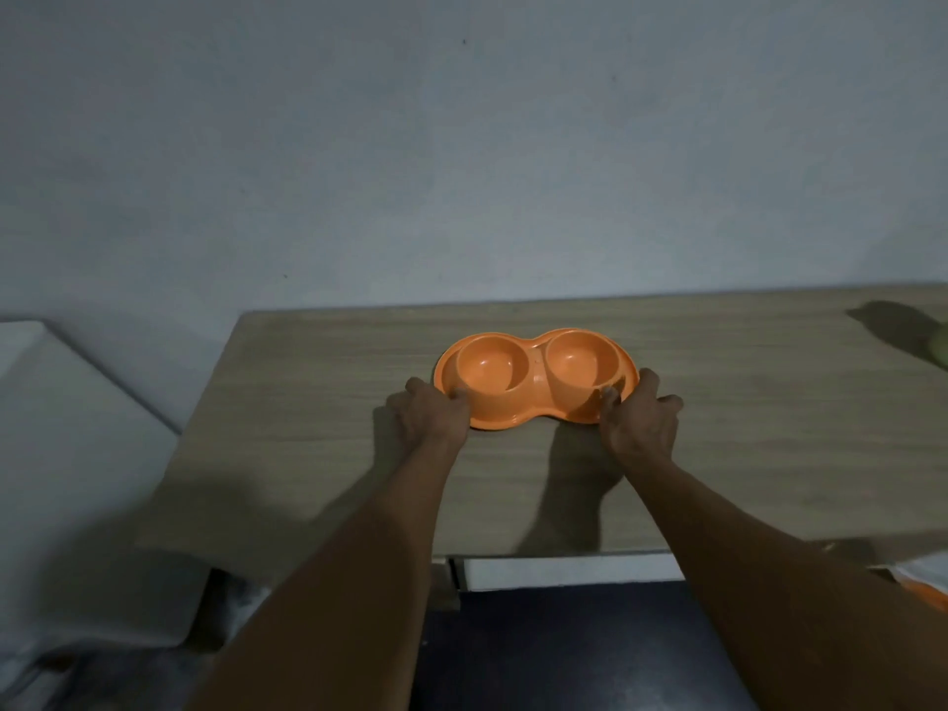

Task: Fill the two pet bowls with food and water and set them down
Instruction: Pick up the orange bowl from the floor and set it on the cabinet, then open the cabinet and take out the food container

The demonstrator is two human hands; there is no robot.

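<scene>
The orange double feeder is gripped on the counter, left hand and right hand curled over its end rims. It is seen empty; food, water and set-down are judged outstanding.

- The table had a pale wood-grain top, and its far edge ran along the wall.
- A dark leg showed under its near left corner.
- An orange dish sat on the top, near the middle and closer to the far edge.
- Two round bowls were set side by side in the dish, the left bowl and the right bowl. Both showed bare orange bottoms.
- The left hand held the dish at its near left rim, and the right hand held it at its near right rim.
- At the far right edge of the top lay a pale greenish thing, cut off by the frame and too blurred to tell what it was.
</scene>
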